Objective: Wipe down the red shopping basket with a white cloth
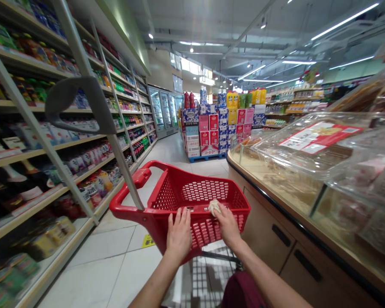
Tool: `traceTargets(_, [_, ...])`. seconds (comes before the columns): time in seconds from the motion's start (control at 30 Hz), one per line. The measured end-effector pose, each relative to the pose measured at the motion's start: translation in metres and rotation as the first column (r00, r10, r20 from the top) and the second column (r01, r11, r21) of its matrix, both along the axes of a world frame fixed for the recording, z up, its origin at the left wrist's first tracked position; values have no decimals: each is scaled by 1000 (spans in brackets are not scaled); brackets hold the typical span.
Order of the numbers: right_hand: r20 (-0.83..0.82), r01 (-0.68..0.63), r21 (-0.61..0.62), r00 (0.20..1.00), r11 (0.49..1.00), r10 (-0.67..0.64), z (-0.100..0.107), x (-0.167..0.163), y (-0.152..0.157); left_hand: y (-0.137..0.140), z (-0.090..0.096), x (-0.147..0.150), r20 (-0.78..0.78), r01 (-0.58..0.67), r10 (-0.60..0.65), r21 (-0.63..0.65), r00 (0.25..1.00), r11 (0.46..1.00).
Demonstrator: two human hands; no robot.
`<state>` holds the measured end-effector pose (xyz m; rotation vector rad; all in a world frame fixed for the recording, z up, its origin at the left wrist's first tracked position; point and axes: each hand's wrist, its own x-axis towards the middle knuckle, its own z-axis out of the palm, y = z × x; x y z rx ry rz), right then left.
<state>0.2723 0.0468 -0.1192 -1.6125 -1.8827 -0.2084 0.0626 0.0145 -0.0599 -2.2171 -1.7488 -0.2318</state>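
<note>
A red plastic shopping cart basket (205, 190) with perforated walls stands right in front of me. My left hand (180, 233) rests on its near rim, fingers stretched out and holding nothing. In my right hand (227, 224) is a crumpled off-white cloth (214, 207), pinched at the near rim on the right side. The cart's red handle (125, 199) lies to the left, with a metal pole (128, 175) rising beside it to a grey plastic grip (83, 105). Below the basket, part of the cart's lower wire rack shows.
Shelves of bottles and cans (93, 128) line the left side. A wooden display counter (276, 222) with clear plastic food packs (308, 141) stands close on the right. Stacked drink cartons (208, 130) sit on a blue pallet ahead, and glass-door fridges (163, 107) stand behind them.
</note>
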Motion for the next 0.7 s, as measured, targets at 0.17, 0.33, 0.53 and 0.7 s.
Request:
traceTargets(0.17, [-56,241,-104,967,965,-248,2,28,4,1,10,-26,6,-60,59,60,998,996])
traceTargets(0.33, [-38,147,-70,988,987,-150,3,8,8,4,10,-28,5,-40,40,89,999,995])
traceTargets(0.53, [-6,89,-15,996,996,-89,1,15,9,4,5,-30,12,4,-5,101,1000,995])
traceTargets(0.7, [-31,122,5,992,993,-122,3,-24,5,2,5,-24,4,-20,19,97,1000,995])
